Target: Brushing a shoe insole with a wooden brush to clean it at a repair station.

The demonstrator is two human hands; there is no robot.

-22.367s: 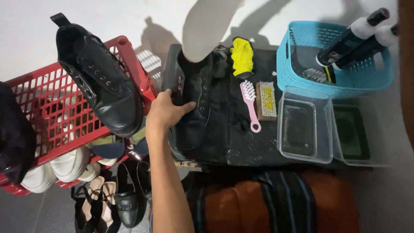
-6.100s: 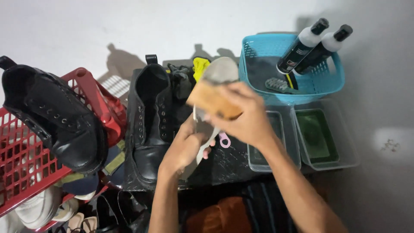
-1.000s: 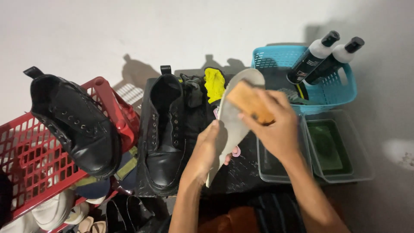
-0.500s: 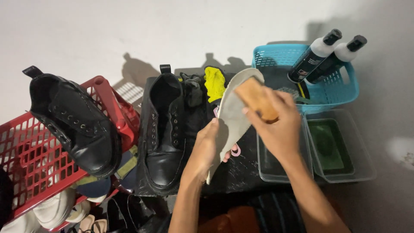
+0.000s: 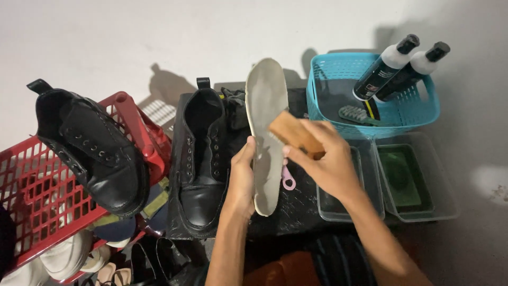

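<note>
My left hand (image 5: pixel 242 180) grips a long grey felt-like insole (image 5: pixel 266 132), centre frame | my right hand (image 5: pixel 327 161) clamps a wooden brush (image 5: pixel 293 133) against it | two dark white-capped bottles (image 5: pixel 402 66) in a blue lattice basket (image 5: pixel 323 79), upper right

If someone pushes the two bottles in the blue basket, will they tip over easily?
Probably yes. The two bottles are tall and narrow and already lean against the rim of the blue basket, not standing upright, so a push would likely slide or topple them. The basket walls should catch them. How full or heavy they are cannot be told.

Pale plain wall (image 5: pixel 159 37) (hard shadows falling across).
</note>
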